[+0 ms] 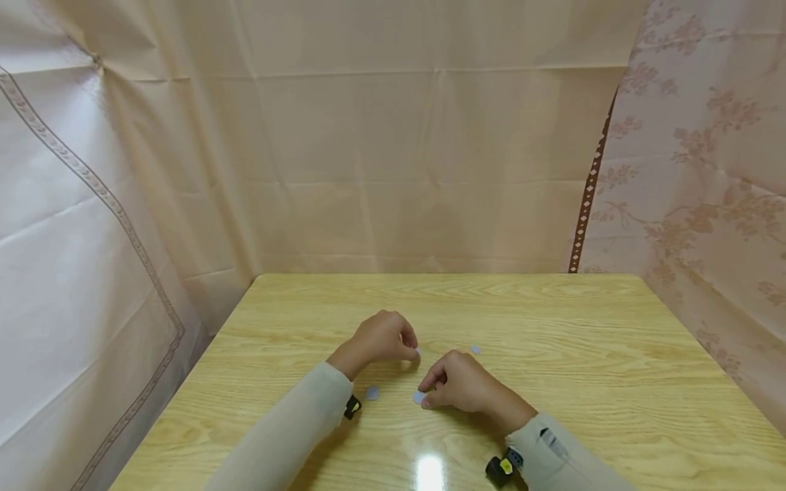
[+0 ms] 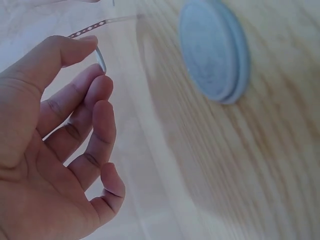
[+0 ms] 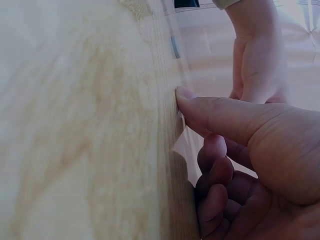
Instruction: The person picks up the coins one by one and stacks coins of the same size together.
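Observation:
My left hand (image 1: 385, 335) is raised a little over the table and pinches a small pale disc (image 2: 100, 60) by its edge between thumb and forefinger. The other fingers of that hand are loosely bent. To the right and nearer, my right hand (image 1: 462, 383) reaches down to the tabletop. Its thumb and forefinger pinch another pale disc (image 1: 419, 397), which is mostly covered by the fingertips in the right wrist view. Below the left wrist lies a bluish-white round piece (image 1: 372, 393); up close it looks like two thin discs stacked (image 2: 212, 50).
One more pale disc (image 1: 475, 349) lies beyond the right hand. All of this is on a light wood-grain table (image 1: 552, 320). Beige cloth (image 1: 399, 157) hangs behind the table, with patterned cloth (image 1: 706, 204) at the right. Both wrists wear small black devices (image 1: 500, 470).

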Tool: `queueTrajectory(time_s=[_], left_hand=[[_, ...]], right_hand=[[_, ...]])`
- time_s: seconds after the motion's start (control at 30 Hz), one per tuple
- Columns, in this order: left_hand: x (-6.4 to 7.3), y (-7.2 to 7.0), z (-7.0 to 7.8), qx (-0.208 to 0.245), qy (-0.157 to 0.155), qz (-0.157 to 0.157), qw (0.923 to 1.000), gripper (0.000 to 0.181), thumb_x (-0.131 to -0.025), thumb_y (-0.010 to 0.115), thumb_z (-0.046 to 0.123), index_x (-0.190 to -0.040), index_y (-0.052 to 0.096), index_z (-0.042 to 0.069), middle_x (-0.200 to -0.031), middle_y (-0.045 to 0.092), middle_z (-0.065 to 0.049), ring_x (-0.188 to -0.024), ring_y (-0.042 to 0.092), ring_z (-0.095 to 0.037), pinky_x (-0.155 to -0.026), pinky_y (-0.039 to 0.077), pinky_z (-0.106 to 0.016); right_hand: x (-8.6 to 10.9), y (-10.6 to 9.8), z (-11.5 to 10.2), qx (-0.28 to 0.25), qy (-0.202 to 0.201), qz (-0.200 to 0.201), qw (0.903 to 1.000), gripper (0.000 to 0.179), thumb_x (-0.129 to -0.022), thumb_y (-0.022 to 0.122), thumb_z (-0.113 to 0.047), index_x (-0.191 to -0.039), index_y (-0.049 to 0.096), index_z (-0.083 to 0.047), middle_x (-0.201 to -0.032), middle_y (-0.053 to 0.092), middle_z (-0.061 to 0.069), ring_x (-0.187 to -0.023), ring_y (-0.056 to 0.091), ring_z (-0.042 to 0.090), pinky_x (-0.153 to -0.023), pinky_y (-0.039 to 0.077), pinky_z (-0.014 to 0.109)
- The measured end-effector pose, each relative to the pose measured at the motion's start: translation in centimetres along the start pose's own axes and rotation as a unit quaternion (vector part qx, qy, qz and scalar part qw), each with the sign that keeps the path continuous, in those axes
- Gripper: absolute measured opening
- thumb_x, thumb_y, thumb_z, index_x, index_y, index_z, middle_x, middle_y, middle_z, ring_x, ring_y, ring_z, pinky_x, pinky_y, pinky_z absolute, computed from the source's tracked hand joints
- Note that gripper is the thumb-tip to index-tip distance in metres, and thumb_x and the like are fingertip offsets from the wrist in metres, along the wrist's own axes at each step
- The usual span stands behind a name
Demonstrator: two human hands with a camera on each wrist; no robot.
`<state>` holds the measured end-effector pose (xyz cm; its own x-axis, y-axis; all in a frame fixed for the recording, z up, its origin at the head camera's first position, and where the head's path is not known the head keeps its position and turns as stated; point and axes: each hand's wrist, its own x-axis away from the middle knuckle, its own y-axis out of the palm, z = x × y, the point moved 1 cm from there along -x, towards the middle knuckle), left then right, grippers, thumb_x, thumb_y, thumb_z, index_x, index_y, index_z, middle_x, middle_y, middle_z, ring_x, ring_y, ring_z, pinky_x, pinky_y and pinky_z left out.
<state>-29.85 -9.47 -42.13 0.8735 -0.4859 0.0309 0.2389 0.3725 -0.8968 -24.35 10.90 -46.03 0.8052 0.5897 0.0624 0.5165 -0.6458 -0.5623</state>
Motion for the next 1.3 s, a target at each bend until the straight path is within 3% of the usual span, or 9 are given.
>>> queueTrajectory(time_s=[0.57,0.9,1.17,1.3], left_hand=[[3.8,0.0,0.1,0.081,0.037,0.058,0.9943,0.009,-0.085,0.083,0.033,-0.087,0.079,0.026,-0.084,0.069,0.013,-0.066,0.058,-0.008,-0.056,0.049,-0.026],[4.9,1.5,0.9,0.058,0.004,0.021,0.9981,0.011,-0.08,0.087,0.031,-0.077,0.079,0.025,-0.074,0.069,0.016,-0.058,0.056,-0.004,-0.053,0.049,-0.024],[5.4,1.9,1.7,0.053,-0.022,-0.011,0.9983,0.016,-0.077,0.09,0.031,-0.07,0.075,0.029,-0.069,0.067,0.02,-0.061,0.057,-0.005,-0.056,0.049,-0.025],[5.4,2.1,1.9,0.056,-0.02,-0.021,0.998,0.018,-0.077,0.09,0.03,-0.068,0.075,0.028,-0.068,0.067,0.019,-0.061,0.057,-0.005,-0.056,0.049,-0.025]], right_hand=[[0.1,0.0,0.0,0.007,-0.004,-0.003,1.0,0.01,-0.083,0.088,-0.019,-0.09,0.083,-0.017,-0.067,0.066,-0.001,-0.057,0.048,0.008,-0.05,0.037,0.02],[0.1,0.0,-0.2,0.01,-0.001,-0.003,0.9999,0.01,-0.083,0.088,-0.019,-0.092,0.083,-0.017,-0.067,0.066,-0.001,-0.056,0.047,0.008,-0.049,0.035,0.019],[0.1,0.0,-0.2,0.012,-0.003,0.007,0.9999,0.009,-0.082,0.089,-0.019,-0.089,0.082,-0.018,-0.066,0.065,-0.002,-0.058,0.048,0.008,-0.05,0.036,0.02],[0.0,0.0,-0.1,0.013,-0.004,0.008,0.9999,0.008,-0.082,0.089,-0.019,-0.088,0.082,-0.019,-0.065,0.065,-0.003,-0.058,0.048,0.007,-0.05,0.036,0.019]])
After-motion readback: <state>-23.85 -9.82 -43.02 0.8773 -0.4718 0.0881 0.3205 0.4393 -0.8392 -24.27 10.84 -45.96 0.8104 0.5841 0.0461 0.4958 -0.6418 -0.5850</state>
